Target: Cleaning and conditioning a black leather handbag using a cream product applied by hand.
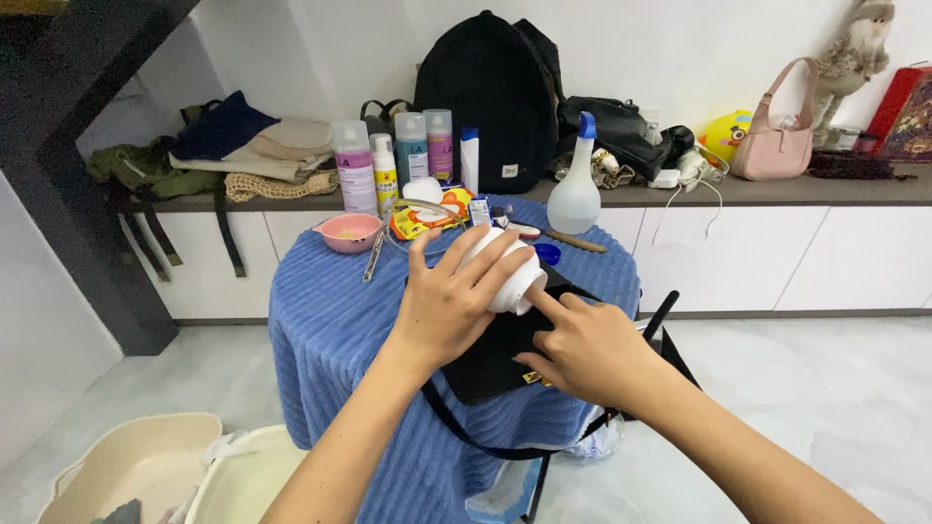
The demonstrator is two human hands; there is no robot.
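Two bare forearms reach up from the bottom edge toward a round desk (320, 320) draped in a blue ribbed cloth. At the lower left, on the pale floor, sit two cream plastic basins (146, 466), side by side.

The left hand (449, 301) wraps over a white rounded plastic bottle (513, 279), which lies tilted on its side above the middle of the desk; its fingers (485, 254) are spread and curled across the top of the bottle, gripping it. The right hand (582, 344) comes in from the right with its index finger stretched out and touching the lower end of the bottle, while the other fingers are folded loosely into the palm. Beneath both hands lies a flat black fabric bag (495, 354) with a long strap hanging off the desk's front.

Further back on the desk stand a small pink bowl (348, 233), a blue round cap (549, 254), several tall pump and spray bottles (354, 167) with pastel labels, and a translucent spray bottle with a blue trigger (575, 189).

Behind, a long dark shelf (777, 189) over white cabinets carries a black backpack (485, 97), folded clothes (252, 146), a pink handbag (777, 141) and a plush doll (859, 44).
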